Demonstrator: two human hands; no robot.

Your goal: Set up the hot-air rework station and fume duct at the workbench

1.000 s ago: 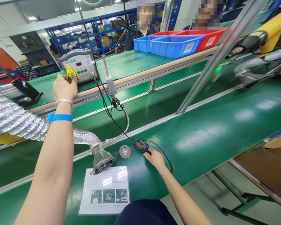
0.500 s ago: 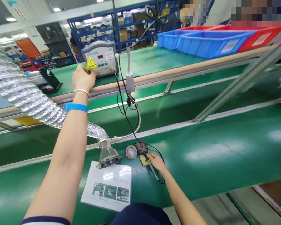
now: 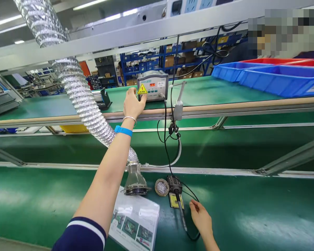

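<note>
Half spread, the left hand (image 3: 134, 104) was at the lower front corner of the grey box-shaped control unit (image 3: 158, 94) on the long green upper shelf (image 3: 201, 93); likely heavy and rigid, it suited a two-sided hold. Whether the right hand (image 3: 202, 219) pinched the thin black cable (image 3: 194, 239) was unclear.

Grey control unit (image 3: 155, 88), red digits (image 3: 152, 85) aglow
</note>
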